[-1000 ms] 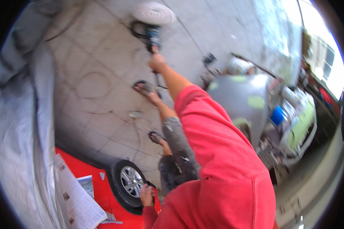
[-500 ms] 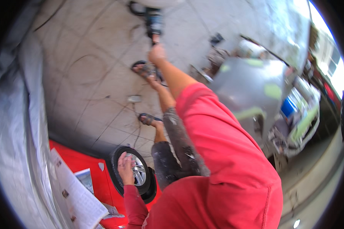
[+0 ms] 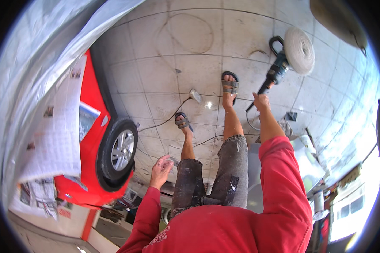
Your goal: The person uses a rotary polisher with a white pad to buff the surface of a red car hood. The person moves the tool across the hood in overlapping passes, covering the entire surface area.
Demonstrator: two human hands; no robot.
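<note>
A power polisher point(image 3: 278, 69) with a round, white fluffy pad point(image 3: 299, 50) is held out to the front right. My right hand point(image 3: 261, 101) is closed around the end of its long black handle, arm stretched forward. The pad side points away from me, and a loop handle sticks out at the far left of the tool. My left hand point(image 3: 160, 170) hangs low beside my left leg, fingers loosely bent and apart. A pale patch shows by its fingertips; I cannot make out what it is.
A red car with a wheel point(image 3: 119, 149) and taped-on newspaper point(image 3: 57, 130) stands at the left. A grey cover point(image 3: 42, 63) hangs along the far left. On the tiled floor point(image 3: 190, 38) lie a pale power socket block point(image 3: 195, 96) and cables. A grey panel point(image 3: 299, 156) stands at the right.
My view has turned, so the car's wheel now shows higher up and the polisher further right. The right hand keeps its hold on the polisher. My left hand no longer overlaps the wheel.
</note>
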